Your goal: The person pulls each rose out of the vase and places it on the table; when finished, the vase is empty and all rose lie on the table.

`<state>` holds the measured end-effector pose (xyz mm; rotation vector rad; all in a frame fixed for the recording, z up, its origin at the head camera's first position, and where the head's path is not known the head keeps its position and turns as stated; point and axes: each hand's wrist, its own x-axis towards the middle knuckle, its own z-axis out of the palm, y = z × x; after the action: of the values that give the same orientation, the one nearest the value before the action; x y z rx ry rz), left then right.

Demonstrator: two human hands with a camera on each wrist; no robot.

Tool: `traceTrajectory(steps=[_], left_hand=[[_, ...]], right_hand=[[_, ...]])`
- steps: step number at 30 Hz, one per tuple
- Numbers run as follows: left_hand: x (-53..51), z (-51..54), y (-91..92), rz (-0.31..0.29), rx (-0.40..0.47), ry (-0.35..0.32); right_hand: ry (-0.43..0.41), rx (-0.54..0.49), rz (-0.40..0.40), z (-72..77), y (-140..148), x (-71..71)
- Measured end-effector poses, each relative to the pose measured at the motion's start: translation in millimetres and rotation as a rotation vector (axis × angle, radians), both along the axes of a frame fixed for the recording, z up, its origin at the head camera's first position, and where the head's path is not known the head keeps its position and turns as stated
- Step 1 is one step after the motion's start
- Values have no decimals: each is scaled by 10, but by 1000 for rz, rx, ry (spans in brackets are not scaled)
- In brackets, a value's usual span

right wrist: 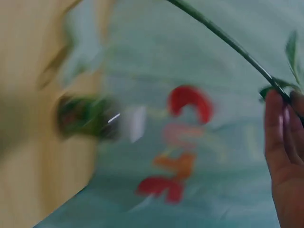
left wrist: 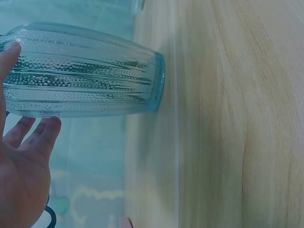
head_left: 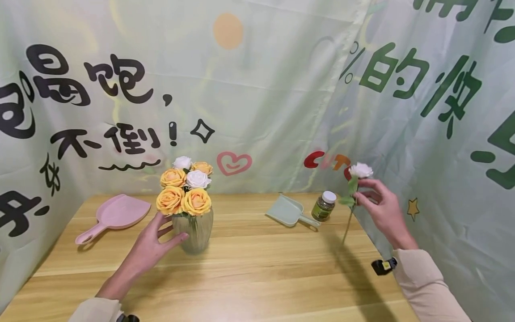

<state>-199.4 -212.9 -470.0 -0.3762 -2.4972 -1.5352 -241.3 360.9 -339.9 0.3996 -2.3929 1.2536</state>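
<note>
Left hand [head_left: 152, 246] had thumb and fingers spread round the vase [head_left: 200, 235], nearer the bench [head_left: 241, 279]'s left edge. Right hand [head_left: 381, 206] pinched the single rose [head_left: 361, 170]'s stem by the right edge. Risks: low stem swing could clip the jar [head_left: 323, 208]; loose left hold could let the vase tip.

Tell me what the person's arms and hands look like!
Both arms wear pale beige sleeves. The left hand and right hand wear no gloves. A black gadget with a small yellowish patch sits by the right cuff; another black piece partly shows at the left.
</note>
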Motion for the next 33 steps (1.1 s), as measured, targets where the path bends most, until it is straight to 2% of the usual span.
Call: traceTrajectory(steps=[5,12,17,21,26,30,33], left_hand=[[-5,-5,3,1,4,-3],[5,2,-9,11,3,-13],[15,25,3,6,9,-10],[14,19,9,5,6,-6],[8,4,12,7,5,-1],[2,-2,6,12,3,-6],[0,-4,2,13,2,-9]], right_hand=[[-177,122,13,-383,392,98],[-331,132,37,-1052,687,111],[-421,161,17,-1416,780,99],[-491,139,5,-1580,810,81],[-507,112,-5,-1687,795,86],[-533,94,-28,-1687,776,100],[-524,85,-70,-1626,768,113]])
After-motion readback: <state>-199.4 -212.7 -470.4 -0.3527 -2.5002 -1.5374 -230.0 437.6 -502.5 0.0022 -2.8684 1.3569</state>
